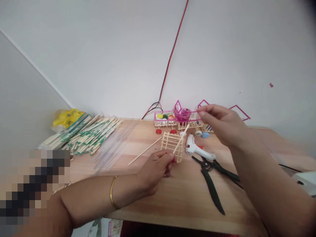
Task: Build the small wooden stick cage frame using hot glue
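A pale wooden stick [182, 138] slants up from my left hand [158, 166], which is closed around its lower end. Behind those fingers is a small lattice frame [170, 140] of thin wooden sticks; I cannot tell whether the hand touches it. Farther back, my right hand [218, 121] is pinched at the fingertips on a thin pink stick [194, 112] that reaches toward a clear cup stained pink [184, 114]. The cup sits by a small stick-built cart [190, 125] with pink rails. Another loose stick [144, 151] lies left of the lattice frame.
A white glue gun [199, 149] and dark-handled pruning shears [212, 187] lie on the right. Wrapped chopsticks [95, 135], clear glue sticks [115, 148] and a yellow packet [66, 119] are on the left. A small cart [165, 123] holds colored caps. A cable runs up the wall.
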A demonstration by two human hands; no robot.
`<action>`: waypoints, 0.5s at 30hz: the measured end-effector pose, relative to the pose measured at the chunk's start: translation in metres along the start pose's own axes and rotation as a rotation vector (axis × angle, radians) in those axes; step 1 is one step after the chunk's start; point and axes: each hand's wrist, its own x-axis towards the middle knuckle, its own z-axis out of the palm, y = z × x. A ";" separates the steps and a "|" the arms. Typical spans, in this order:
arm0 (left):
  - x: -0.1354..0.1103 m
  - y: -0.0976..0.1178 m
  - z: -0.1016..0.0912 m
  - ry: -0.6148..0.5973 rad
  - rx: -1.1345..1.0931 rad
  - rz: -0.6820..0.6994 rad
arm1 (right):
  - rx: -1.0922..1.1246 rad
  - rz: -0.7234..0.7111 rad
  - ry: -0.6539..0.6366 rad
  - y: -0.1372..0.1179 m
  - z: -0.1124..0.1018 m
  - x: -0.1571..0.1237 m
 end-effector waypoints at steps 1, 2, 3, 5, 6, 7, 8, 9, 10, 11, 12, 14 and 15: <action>0.001 0.002 -0.001 0.003 0.005 0.023 | 0.050 -0.028 0.068 -0.004 -0.001 0.005; 0.002 0.005 -0.002 0.009 0.009 0.046 | 0.113 -0.061 0.118 -0.008 -0.002 0.009; 0.002 0.008 -0.003 0.017 0.012 0.071 | 0.177 -0.093 0.154 -0.012 -0.003 0.014; 0.003 0.017 -0.006 0.030 0.012 0.138 | 0.270 -0.138 0.191 -0.017 -0.003 0.020; 0.004 0.021 -0.007 0.034 0.008 0.176 | 0.275 -0.143 0.196 -0.019 -0.003 0.021; 0.004 0.026 -0.009 0.036 0.003 0.212 | 0.243 -0.133 0.193 -0.021 -0.004 0.021; 0.004 0.030 -0.010 0.037 0.000 0.242 | 0.172 -0.109 0.175 -0.023 -0.005 0.019; 0.005 0.034 -0.011 0.039 -0.002 0.266 | 0.066 -0.073 0.137 -0.024 -0.006 0.015; 0.005 0.037 -0.013 0.042 -0.001 0.286 | -0.060 -0.039 0.073 -0.025 -0.008 0.009; 0.005 0.039 -0.014 0.047 0.002 0.302 | -0.191 -0.016 -0.016 -0.025 -0.011 0.002; 0.006 0.041 -0.015 0.051 0.006 0.314 | -0.317 -0.007 -0.118 -0.025 -0.014 -0.006; 0.007 0.043 -0.017 0.052 0.014 0.334 | -0.524 -0.031 -0.334 -0.021 -0.020 -0.027; 0.007 0.044 -0.017 0.048 0.015 0.340 | -0.628 -0.018 -0.402 -0.018 -0.022 -0.039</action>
